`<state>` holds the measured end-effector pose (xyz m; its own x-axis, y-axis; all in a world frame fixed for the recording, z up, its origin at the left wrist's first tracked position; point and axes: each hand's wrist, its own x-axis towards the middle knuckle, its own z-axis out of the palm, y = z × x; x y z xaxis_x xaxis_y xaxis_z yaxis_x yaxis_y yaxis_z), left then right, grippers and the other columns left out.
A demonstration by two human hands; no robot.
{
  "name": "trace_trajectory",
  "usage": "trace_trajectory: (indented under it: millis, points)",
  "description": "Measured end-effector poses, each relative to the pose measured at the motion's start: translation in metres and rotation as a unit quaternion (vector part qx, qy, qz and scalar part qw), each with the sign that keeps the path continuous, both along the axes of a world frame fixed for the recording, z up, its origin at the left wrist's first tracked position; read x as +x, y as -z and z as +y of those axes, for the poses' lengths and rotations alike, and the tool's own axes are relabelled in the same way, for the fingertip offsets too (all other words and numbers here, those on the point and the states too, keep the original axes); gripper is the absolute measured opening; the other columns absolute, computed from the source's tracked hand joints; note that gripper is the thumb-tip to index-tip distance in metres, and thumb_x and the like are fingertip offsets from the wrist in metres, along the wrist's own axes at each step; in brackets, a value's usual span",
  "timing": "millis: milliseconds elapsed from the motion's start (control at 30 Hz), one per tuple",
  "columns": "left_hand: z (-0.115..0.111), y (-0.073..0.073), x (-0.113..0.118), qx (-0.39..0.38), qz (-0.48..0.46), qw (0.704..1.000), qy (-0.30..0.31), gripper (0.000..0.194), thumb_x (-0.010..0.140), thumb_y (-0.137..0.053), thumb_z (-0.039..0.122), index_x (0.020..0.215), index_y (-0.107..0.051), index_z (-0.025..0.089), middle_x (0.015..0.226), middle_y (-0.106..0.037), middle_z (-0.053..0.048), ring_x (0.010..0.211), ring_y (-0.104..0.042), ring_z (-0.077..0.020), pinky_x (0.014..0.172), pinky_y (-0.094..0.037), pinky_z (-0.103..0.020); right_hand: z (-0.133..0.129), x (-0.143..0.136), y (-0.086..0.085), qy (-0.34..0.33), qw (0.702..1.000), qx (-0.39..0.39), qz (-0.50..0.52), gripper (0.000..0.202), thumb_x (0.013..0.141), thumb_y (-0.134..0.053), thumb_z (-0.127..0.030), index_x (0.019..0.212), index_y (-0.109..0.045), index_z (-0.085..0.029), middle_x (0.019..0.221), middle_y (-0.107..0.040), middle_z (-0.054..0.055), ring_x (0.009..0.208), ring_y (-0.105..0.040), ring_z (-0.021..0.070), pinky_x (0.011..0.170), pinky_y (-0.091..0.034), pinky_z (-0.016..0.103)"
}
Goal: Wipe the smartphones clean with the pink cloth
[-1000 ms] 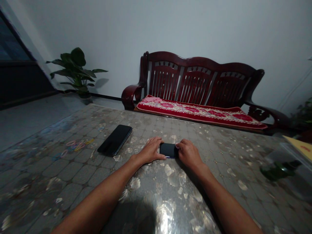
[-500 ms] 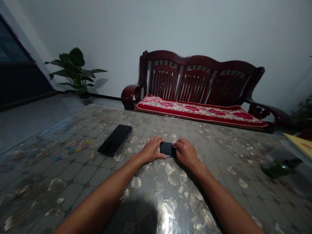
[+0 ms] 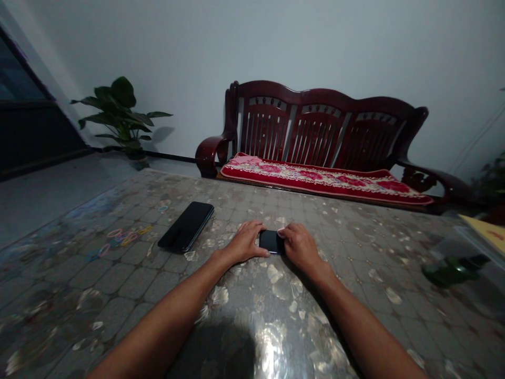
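Note:
A small flat black phone (image 3: 270,241) lies sideways on the table in front of me. Its left end sits between the thumb and fingers of my left hand (image 3: 248,243), which holds it along the near and far edges. My right hand (image 3: 300,245) is closed over the right end, its fingers curled and its thumb at the dark surface. That end is hidden under the hand. Further left, a larger black phone (image 3: 187,226) rests at a slant, touched by neither hand.
Several coloured rubber bands (image 3: 128,237) lie left of the larger phone. At the right edge stand a clear plastic container (image 3: 479,295), a green bottle (image 3: 452,271) and a yellow item (image 3: 485,231). Behind the patterned table (image 3: 158,295) are a wooden bench (image 3: 315,126) and a potted plant (image 3: 122,113).
Both hands stay on the small phone in nearly the same place. The right hand shifts very slightly, and the view moves a little.

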<state>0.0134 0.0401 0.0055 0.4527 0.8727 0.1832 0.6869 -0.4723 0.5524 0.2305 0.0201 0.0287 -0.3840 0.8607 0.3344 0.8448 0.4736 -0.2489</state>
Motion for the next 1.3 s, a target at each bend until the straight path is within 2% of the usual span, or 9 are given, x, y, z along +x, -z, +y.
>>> trace_trajectory:
  millis: [67,167,267,367,500,733,800,1033,1300]
  points:
    - [0.0,0.001,0.0,0.0,-0.003,1.0,-0.002,0.074,0.061,-0.094,0.041,0.125,-0.065,0.019,0.143,-0.056,-0.017,0.137,-0.048,-0.0389,0.117,-0.034,-0.054,0.001,0.001,0.001,-0.008,1.0,0.0,0.006,0.035,0.088,-0.049,-0.002,0.104,-0.076,-0.018,0.098,-0.07,0.01,0.097,-0.059,0.0227,0.087,-0.045,0.031]
    - [0.0,0.002,-0.001,0.002,-0.016,1.0,0.0,0.073,0.061,-0.094,0.042,0.124,-0.065,0.021,0.141,-0.058,-0.016,0.135,-0.049,-0.0389,0.116,-0.035,-0.055,-0.001,-0.003,0.004,-0.07,0.997,-0.002,0.031,0.038,0.09,-0.048,-0.002,0.11,-0.074,-0.02,0.104,-0.07,0.008,0.099,-0.059,0.0206,0.088,-0.044,0.029]
    - [0.0,0.002,-0.001,0.003,-0.022,1.0,0.003,0.07,0.061,-0.094,0.043,0.122,-0.066,0.021,0.14,-0.059,-0.015,0.134,-0.051,-0.039,0.116,-0.036,-0.054,-0.006,-0.008,0.004,-0.111,0.993,-0.014,0.036,0.036,0.087,-0.051,-0.001,0.106,-0.075,-0.02,0.1,-0.07,0.007,0.095,-0.06,0.0192,0.086,-0.044,0.028]
    - [0.0,0.001,-0.001,0.0,-0.014,1.0,0.001,0.071,0.061,-0.094,0.042,0.123,-0.066,0.02,0.139,-0.059,-0.015,0.135,-0.05,-0.0388,0.116,-0.036,-0.053,-0.008,-0.005,0.002,-0.069,0.997,-0.014,0.02,0.033,0.085,-0.052,-0.002,0.099,-0.076,-0.019,0.093,-0.069,0.007,0.091,-0.059,0.02,0.083,-0.044,0.028]
    - [0.0,0.0,-0.001,0.002,0.003,1.0,0.002,0.073,0.062,-0.094,0.041,0.125,-0.065,0.017,0.141,-0.057,-0.018,0.136,-0.049,-0.0382,0.116,-0.035,-0.052,-0.005,0.003,0.001,-0.004,1.0,0.004,0.012,0.034,0.087,-0.051,-0.002,0.102,-0.076,-0.018,0.095,-0.068,0.008,0.095,-0.058,0.0213,0.085,-0.043,0.029]
    - [0.002,0.004,-0.002,0.012,-0.008,1.0,0.006,0.073,0.061,-0.093,0.046,0.124,-0.065,0.021,0.14,-0.058,-0.016,0.134,-0.051,-0.0384,0.115,-0.036,-0.054,-0.017,-0.008,-0.002,-0.095,0.995,-0.016,0.022,0.034,0.084,-0.053,-0.002,0.102,-0.076,-0.019,0.095,-0.069,0.006,0.093,-0.06,0.0193,0.084,-0.044,0.027]
    - [0.003,0.005,-0.003,0.01,-0.006,1.0,0.006,0.073,0.062,-0.093,0.046,0.124,-0.065,0.019,0.14,-0.058,-0.017,0.134,-0.051,-0.0388,0.115,-0.036,-0.054,-0.02,-0.006,-0.004,-0.076,0.997,-0.015,0.006,0.031,0.083,-0.055,-0.003,0.099,-0.076,-0.019,0.093,-0.069,0.007,0.091,-0.06,0.0198,0.082,-0.044,0.027]
    - [0.004,0.006,-0.003,0.012,-0.016,1.0,0.005,0.07,0.063,-0.091,0.045,0.123,-0.066,0.02,0.14,-0.058,-0.016,0.133,-0.052,-0.0393,0.115,-0.037,-0.054,-0.017,0.029,-0.009,0.063,0.997,-0.023,-0.032,0.03,0.087,-0.053,-0.006,0.098,-0.078,-0.018,0.095,-0.07,0.009,0.093,-0.061,0.0214,0.081,-0.043,0.028]
    - [0.004,0.006,-0.004,0.009,-0.009,1.0,0.002,0.071,0.063,-0.092,0.042,0.124,-0.065,0.017,0.141,-0.057,-0.018,0.136,-0.05,-0.0399,0.116,-0.036,-0.055,-0.024,0.012,-0.009,-0.064,0.997,-0.033,-0.024,0.032,0.086,-0.053,-0.004,0.098,-0.078,-0.02,0.093,-0.069,0.006,0.093,-0.06,0.0194,0.082,-0.041,0.026]
